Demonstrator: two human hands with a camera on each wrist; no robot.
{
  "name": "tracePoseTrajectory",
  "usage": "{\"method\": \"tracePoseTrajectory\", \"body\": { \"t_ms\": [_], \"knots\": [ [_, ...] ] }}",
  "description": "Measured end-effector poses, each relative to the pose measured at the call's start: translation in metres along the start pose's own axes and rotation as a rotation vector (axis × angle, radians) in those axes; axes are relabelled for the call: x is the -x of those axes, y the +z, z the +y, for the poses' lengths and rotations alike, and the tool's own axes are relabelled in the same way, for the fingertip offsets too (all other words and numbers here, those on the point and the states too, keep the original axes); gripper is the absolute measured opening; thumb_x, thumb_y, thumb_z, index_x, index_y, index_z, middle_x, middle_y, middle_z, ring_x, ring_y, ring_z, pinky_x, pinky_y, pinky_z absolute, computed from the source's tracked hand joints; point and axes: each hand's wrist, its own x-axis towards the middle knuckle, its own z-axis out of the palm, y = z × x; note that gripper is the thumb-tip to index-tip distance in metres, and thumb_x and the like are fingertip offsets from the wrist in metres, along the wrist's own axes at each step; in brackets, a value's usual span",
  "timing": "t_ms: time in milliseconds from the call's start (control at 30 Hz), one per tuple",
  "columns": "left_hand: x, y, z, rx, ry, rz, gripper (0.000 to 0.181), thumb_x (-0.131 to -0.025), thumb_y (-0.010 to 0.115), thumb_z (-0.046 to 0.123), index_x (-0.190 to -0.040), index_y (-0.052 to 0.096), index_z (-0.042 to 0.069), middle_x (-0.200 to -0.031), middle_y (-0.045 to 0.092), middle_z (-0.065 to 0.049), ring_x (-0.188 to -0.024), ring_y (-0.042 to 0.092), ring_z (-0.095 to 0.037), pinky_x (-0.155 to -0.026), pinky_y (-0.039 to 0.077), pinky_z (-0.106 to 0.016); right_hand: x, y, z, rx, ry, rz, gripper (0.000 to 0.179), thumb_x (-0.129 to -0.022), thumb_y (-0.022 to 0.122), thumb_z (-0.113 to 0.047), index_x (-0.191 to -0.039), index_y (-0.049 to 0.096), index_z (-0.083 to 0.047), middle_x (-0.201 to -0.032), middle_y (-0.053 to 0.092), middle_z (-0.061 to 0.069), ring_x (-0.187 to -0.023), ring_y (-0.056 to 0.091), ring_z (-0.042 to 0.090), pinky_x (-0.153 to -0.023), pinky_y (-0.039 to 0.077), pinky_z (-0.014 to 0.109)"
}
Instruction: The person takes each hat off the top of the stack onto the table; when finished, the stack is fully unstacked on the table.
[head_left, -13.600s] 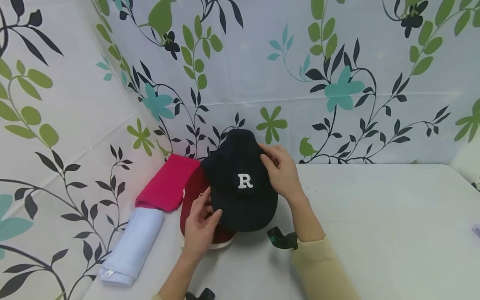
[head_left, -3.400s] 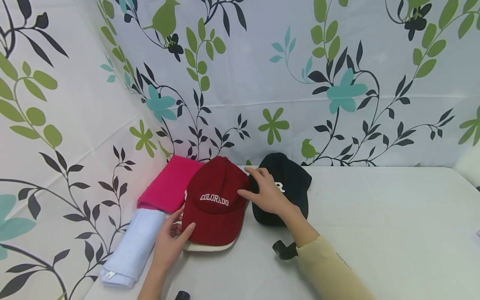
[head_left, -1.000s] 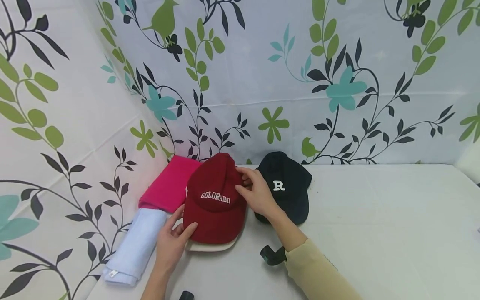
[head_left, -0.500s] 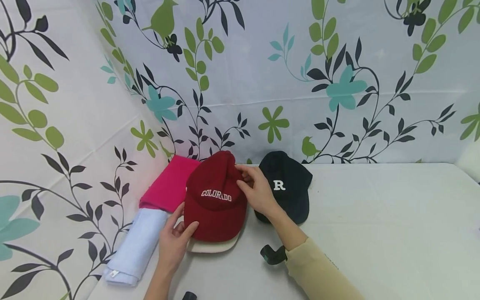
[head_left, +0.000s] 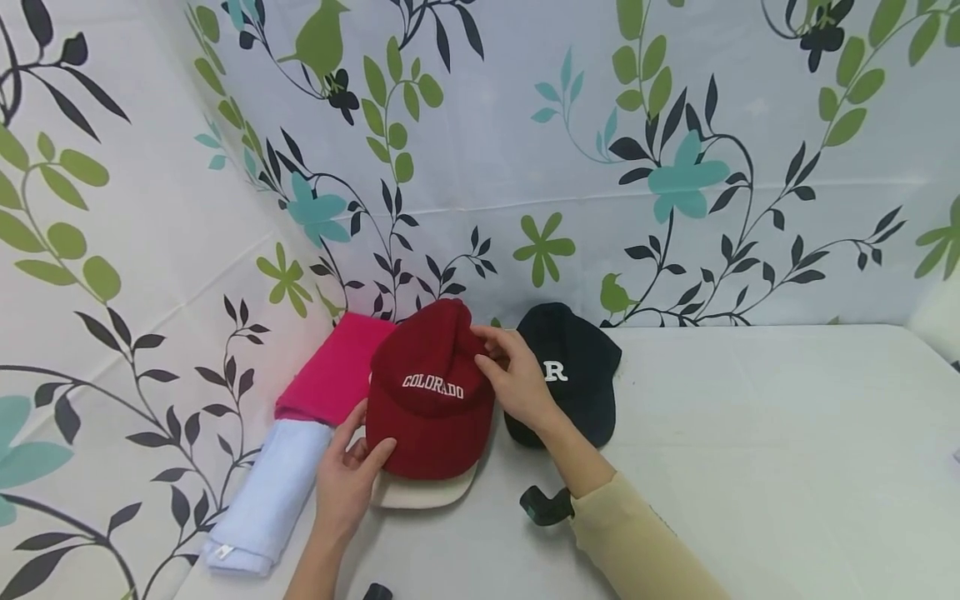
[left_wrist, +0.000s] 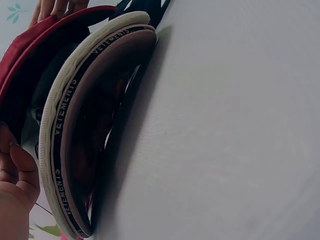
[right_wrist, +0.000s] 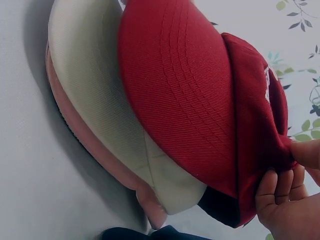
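Note:
A red baseball cap (head_left: 431, 433) lettered COLORADO is held by both hands over a stack of caps. My left hand (head_left: 345, 483) pinches the left edge of its brim, while my right hand (head_left: 521, 379) grips the right side of the crown. Under it, a cream cap (head_left: 427, 493) shows its brim. The right wrist view also shows a pink cap (right_wrist: 90, 145) beneath the cream one, and a gap parts the red brim from the cream brim in the left wrist view. A black cap (head_left: 585, 400) with a white R lies just right of my right hand.
A folded magenta cloth (head_left: 333, 367) and a rolled light-blue cloth (head_left: 266, 500) lie left of the caps on the white table (head_left: 750, 467). A leaf-patterned curtain (head_left: 487, 150) hangs behind and along the left side.
Earlier both hands held the black cap over the red one; it now lies to the right. The hands have since taken the red cap and raised it slightly, so more cream brim shows.

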Motion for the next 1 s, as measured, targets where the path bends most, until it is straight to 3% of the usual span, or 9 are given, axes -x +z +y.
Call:
{"method": "tracePoseTrajectory", "body": {
  "t_ms": [233,500,800,1000],
  "knots": [
    [-0.005,0.0,0.007,0.025,0.024,-0.003,0.065,-0.092,0.07,-0.002,-0.152,0.046,0.009,-0.135,0.047,-0.008,-0.087,0.063,-0.013,-0.082,0.055,-0.021,-0.012,0.001,-0.005,0.011,-0.022,-0.016,0.038,-0.096,0.061,0.004,-0.134,0.061,-0.001,-0.11,0.058,0.014,-0.1,0.054,0.027,-0.086,0.052,0.039],
    [-0.013,0.002,0.02,-0.031,0.048,0.027,0.066,-0.092,0.072,0.003,-0.152,0.045,0.012,-0.139,0.051,-0.01,-0.104,0.064,-0.013,-0.083,0.054,-0.021,-0.026,-0.001,-0.013,0.023,-0.032,-0.028,0.037,-0.097,0.059,0.005,-0.134,0.06,0.001,-0.11,0.057,0.015,-0.099,0.054,0.028,-0.086,0.051,0.038],
    [-0.02,0.012,0.024,0.056,0.04,0.012,0.066,-0.093,0.071,0.002,-0.153,0.045,0.012,-0.141,0.049,-0.007,-0.111,0.063,-0.015,-0.086,0.054,-0.025,-0.032,-0.014,-0.019,0.031,0.011,-0.023,0.037,-0.098,0.059,0.002,-0.135,0.06,0.0,-0.112,0.057,0.015,-0.102,0.053,0.027,-0.086,0.051,0.036],
    [-0.024,0.025,0.028,0.048,0.079,-0.007,0.069,-0.091,0.074,0.003,-0.153,0.046,0.016,-0.138,0.051,-0.005,-0.095,0.065,-0.016,-0.082,0.056,-0.024,-0.033,-0.031,-0.025,0.049,0.015,-0.024,0.037,-0.099,0.059,0.001,-0.136,0.059,0.001,-0.113,0.057,0.015,-0.102,0.052,0.026,-0.085,0.049,0.036]
  ]
}}
